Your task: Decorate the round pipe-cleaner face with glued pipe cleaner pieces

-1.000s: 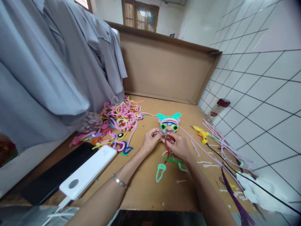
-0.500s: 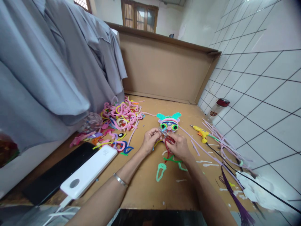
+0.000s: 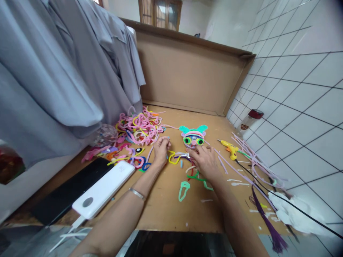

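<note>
Craft face: teal ears, perhaps yellow-green eyes.

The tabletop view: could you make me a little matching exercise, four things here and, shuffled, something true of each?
1. Yellow plastic glue gun
2. White rectangular power bank
3. Clear jar with a dark red lid
4. Colourful fuzzy animal face

A. Right beside the white tiled wall
B. Topped with turquoise ears
C. Trails a black cord
D. White cable at its near end

Pairs: 1-C, 2-D, 3-A, 4-B
</note>
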`<state>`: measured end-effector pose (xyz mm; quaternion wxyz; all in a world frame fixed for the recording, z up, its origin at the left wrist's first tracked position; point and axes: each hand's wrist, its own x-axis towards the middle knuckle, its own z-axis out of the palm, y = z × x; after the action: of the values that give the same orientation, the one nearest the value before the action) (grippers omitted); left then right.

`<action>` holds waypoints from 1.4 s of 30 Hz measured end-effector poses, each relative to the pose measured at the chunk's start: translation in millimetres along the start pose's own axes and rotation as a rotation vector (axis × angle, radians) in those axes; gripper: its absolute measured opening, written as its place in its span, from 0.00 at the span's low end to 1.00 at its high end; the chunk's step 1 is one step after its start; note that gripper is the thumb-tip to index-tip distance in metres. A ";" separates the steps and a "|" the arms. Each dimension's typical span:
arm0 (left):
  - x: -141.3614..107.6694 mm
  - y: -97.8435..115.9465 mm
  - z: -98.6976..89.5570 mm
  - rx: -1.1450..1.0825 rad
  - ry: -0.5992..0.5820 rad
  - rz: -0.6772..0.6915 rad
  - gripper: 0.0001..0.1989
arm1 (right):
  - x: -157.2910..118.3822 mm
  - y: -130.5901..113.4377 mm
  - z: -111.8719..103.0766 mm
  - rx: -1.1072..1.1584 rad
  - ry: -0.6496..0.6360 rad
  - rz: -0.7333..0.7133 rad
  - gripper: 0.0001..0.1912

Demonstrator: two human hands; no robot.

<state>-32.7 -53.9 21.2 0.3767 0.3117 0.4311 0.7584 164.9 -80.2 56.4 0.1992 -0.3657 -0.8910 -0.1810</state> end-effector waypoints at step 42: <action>-33.8 -23.5 9.1 0.798 -0.685 0.328 0.07 | -29.3 31.6 35.9 0.301 -0.207 0.440 0.19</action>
<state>-0.7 -70.4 -0.8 0.2248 0.7224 0.4838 0.4399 199.0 -59.2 17.0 0.1937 -0.5332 -0.8226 0.0393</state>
